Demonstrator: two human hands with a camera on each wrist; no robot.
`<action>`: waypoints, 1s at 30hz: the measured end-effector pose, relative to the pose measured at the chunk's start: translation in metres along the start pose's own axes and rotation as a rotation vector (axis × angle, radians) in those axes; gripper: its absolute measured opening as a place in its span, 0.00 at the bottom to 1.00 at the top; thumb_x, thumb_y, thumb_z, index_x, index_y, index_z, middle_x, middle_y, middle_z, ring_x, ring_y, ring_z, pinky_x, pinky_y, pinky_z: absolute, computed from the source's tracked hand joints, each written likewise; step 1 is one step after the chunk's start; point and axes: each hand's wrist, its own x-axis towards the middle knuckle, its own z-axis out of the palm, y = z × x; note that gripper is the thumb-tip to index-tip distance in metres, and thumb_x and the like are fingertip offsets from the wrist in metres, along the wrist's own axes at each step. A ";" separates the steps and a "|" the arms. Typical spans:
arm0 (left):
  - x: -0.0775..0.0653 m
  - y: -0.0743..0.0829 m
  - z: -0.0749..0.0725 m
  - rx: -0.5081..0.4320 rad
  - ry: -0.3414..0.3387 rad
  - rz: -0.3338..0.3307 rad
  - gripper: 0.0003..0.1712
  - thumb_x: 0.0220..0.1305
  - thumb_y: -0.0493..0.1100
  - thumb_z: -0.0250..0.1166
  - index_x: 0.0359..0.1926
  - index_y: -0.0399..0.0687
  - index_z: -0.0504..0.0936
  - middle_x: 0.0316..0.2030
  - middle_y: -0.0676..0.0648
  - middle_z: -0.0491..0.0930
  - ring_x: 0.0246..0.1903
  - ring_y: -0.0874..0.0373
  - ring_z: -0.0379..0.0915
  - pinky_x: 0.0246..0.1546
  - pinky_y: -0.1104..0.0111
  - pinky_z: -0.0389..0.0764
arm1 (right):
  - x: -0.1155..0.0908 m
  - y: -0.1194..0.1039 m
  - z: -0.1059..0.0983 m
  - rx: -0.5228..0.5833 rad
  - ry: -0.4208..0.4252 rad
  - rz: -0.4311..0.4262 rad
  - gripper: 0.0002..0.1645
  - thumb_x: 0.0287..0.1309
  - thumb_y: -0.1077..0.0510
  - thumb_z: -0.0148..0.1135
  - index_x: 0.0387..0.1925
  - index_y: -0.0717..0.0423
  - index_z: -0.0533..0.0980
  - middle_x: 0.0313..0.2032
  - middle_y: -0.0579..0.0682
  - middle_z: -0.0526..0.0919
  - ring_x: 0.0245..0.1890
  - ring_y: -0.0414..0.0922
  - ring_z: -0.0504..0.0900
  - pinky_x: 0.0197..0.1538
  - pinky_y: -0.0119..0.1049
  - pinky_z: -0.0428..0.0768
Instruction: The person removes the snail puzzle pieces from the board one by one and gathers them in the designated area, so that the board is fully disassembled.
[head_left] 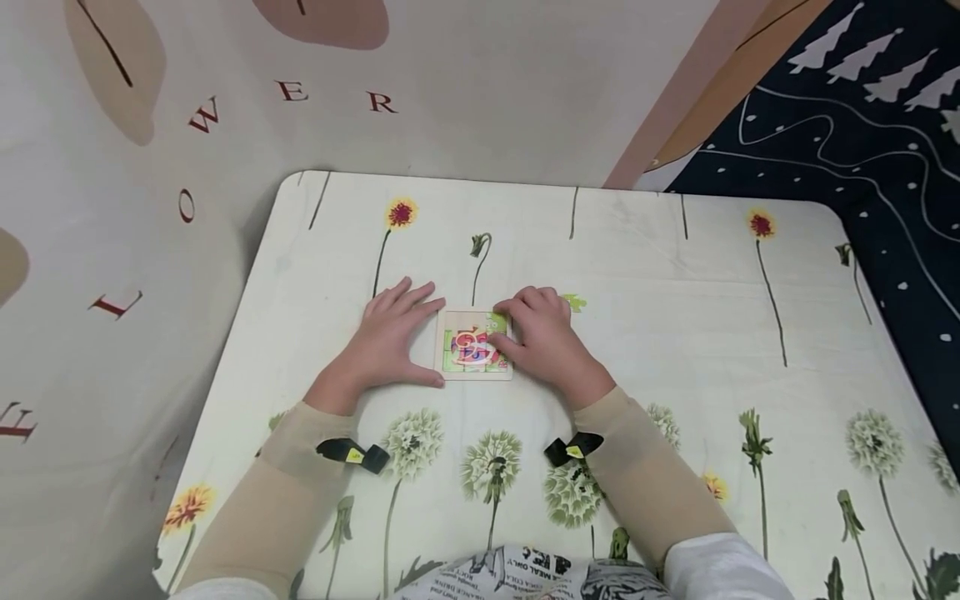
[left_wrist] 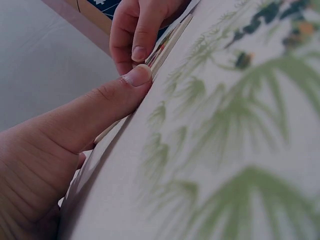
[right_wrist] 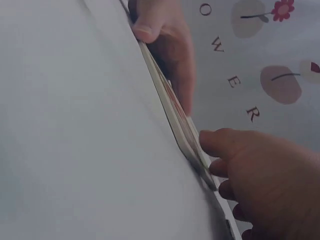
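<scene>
A small square wooden jigsaw puzzle (head_left: 459, 375) with a pale frame and a red, green and purple picture lies flat on the table. My left hand (head_left: 386, 346) is spread along its left side, forefinger near the upper left corner and thumb (left_wrist: 137, 75) at the lower left corner. On the other side, my right hand (head_left: 546, 342) bends over the right edge. Its thumb reaches over the picture, and the forefinger is at the upper right corner; thumb and fingertips are apart. No loose piece shows between them. Part of the picture is hidden under this hand.
Just beyond the right hand's knuckles lies a small green shape (head_left: 575, 302), perhaps a puzzle piece. The table (head_left: 660, 333) has a white cloth printed with flowers and dandelions. A pale lettered curtain (head_left: 480, 92) hangs behind it, with a dark-blue patterned cloth (head_left: 847, 167) at right.
</scene>
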 end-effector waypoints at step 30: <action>0.000 0.000 0.001 0.007 0.010 0.016 0.75 0.36 0.77 0.84 0.81 0.49 0.67 0.84 0.44 0.53 0.84 0.40 0.34 0.78 0.37 0.41 | 0.018 -0.023 -0.015 0.102 -0.243 0.232 0.27 0.66 0.49 0.77 0.59 0.57 0.80 0.32 0.49 0.77 0.41 0.51 0.70 0.43 0.42 0.70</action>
